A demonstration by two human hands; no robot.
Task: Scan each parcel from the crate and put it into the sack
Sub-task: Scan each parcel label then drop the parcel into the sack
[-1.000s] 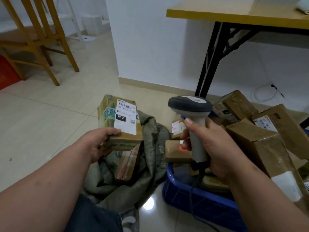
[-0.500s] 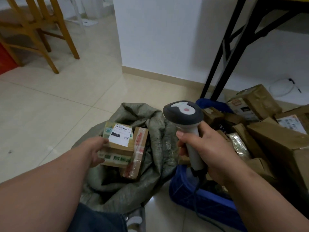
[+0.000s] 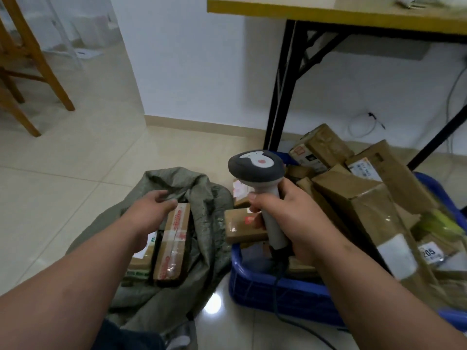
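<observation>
A grey-green sack (image 3: 202, 215) lies open on the floor at lower centre. Inside it sit a taped brown parcel (image 3: 173, 245) and the labelled parcel (image 3: 141, 258), partly hidden under my left forearm. My left hand (image 3: 151, 210) hovers over the sack with relaxed fingers, holding nothing. My right hand (image 3: 285, 218) grips the handle of a grey-and-white barcode scanner (image 3: 257, 170) above the blue crate (image 3: 278, 291). The crate is heaped with brown parcels (image 3: 358, 200). A red scan dot falls on a small parcel (image 3: 240, 226) at the crate's left edge.
A yellow-topped table with black legs (image 3: 280, 102) stands behind the crate against a white wall. Wooden chair legs (image 3: 43, 69) rise at the far left. The scanner's cable (image 3: 290, 322) trails over the crate's front wall onto the tiled floor.
My left hand lowered the labelled parcel into the sack and let go of it; it now hovers over the sack holding nothing. My right hand has kept its hold on the scanner.
</observation>
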